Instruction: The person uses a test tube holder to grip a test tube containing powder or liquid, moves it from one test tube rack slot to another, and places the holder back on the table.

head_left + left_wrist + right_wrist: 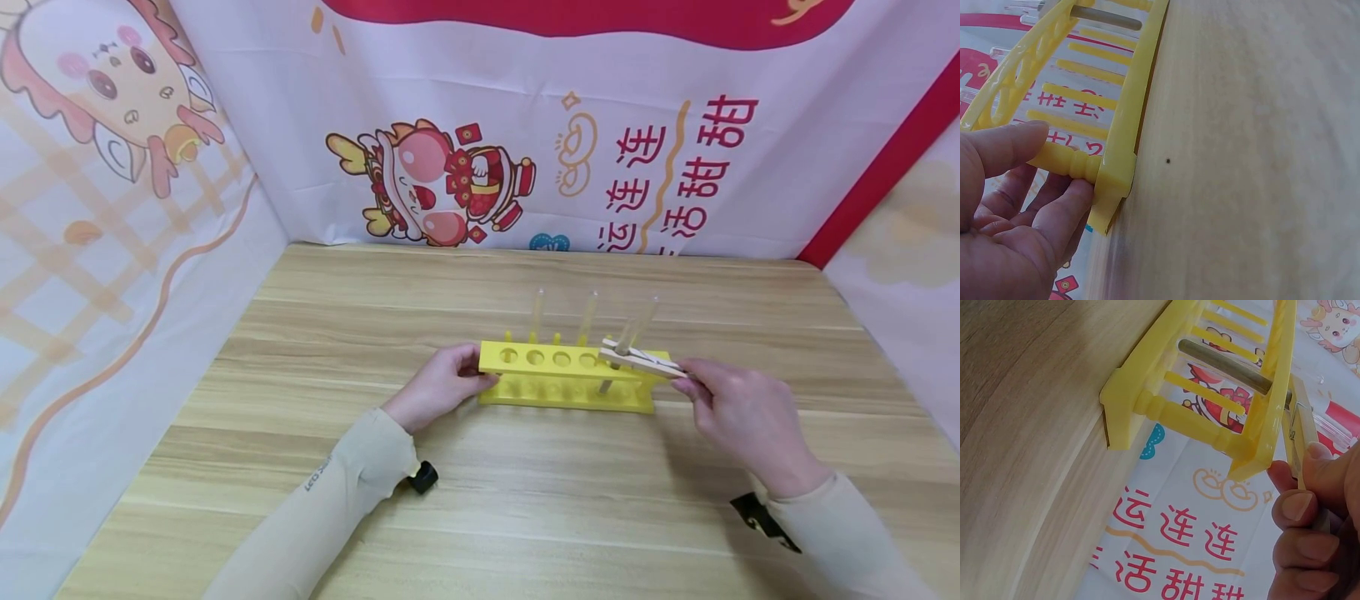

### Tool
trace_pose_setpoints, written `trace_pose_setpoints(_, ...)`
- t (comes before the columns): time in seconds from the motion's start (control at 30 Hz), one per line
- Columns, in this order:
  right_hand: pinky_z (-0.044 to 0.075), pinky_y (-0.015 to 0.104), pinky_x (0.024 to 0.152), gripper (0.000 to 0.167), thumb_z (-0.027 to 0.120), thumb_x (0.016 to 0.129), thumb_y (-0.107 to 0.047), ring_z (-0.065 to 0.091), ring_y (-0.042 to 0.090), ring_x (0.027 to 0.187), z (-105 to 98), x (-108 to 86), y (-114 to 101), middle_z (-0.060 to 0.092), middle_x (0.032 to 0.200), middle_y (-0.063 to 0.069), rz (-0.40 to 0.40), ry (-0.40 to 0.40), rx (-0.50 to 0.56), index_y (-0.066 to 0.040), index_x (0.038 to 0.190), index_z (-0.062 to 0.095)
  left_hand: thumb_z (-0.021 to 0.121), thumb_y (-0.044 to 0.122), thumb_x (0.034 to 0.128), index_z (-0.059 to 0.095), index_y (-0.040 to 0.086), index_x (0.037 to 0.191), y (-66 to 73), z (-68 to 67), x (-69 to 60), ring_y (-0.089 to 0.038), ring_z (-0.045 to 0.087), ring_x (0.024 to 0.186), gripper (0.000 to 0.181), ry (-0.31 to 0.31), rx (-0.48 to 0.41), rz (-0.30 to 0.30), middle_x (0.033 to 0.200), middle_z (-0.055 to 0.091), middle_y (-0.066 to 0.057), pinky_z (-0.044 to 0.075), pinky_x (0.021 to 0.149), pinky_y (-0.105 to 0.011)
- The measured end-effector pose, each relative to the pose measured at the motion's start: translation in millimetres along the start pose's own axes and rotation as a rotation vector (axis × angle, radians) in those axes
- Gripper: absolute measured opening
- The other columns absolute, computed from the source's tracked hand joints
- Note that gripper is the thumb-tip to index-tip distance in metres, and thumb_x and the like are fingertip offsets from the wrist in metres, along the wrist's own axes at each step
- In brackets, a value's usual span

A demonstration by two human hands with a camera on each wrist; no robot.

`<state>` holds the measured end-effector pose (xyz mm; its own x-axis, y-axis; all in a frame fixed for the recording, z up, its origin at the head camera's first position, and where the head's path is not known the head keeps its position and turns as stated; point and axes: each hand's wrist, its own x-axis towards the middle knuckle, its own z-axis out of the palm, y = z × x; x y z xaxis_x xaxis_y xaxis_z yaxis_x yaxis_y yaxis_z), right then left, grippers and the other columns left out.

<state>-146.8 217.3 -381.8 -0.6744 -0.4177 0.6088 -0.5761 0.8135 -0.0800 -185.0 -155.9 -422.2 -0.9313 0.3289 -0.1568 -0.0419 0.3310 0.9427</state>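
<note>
A yellow test tube rack (566, 405) stands upright on the table. At its left end, my left hand (442, 380) grips the end post (1066, 159) between thumb and fingers. My right hand (738, 412) holds a wooden test tube clamp (651, 363) by its handle, beyond the rack's right end. The clamp's jaws are around a test tube (1225, 365) just above the top plate. This tube passes through a hole near the right end, its lower part filled with something grey-brown. Behind the holes, clear test tubes (589, 317) stand on the back pegs.
The wood-grain table (525, 500) extends around the rack on all sides. A white printed cloth (300, 125) hangs along its back edge, with further cloths at the left and right. A black strap piece (423, 477) sits at the left wrist.
</note>
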Motion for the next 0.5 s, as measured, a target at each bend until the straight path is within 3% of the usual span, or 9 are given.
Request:
trace_pose_setpoints(0.23,0.032,0.034,0.035,0.017,0.078,0.078,-0.01,0.042,0.013,0.042,-0.6,0.7,-1.1,0.067,0.067,0.01,0.027,-0.021,-0.002,-0.002,0.093,0.074,0.071,0.014,0.093,0.065,0.014,0.122,-0.2,-0.3,0.0,-0.018,0.06,0.106,0.029,-0.007,-0.003,0.012,0.118,0.066,0.0,0.051,0.087,-0.032)
trace_pose_setpoints(0.5,0.034,0.038,0.035,0.017,0.078,0.076,-0.01,0.049,0.018,0.042,-0.8,1.4,0.2,0.068,0.069,0.01,0.003,0.018,-0.002,-0.003,0.091,0.074,0.07,0.014,0.0938,0.065,0.013,0.122,-0.7,-0.3,-0.1,-0.017,0.06,0.106,0.029,-0.014,-0.004,0.01,0.119,0.066,0.001,0.051,0.087,-0.031)
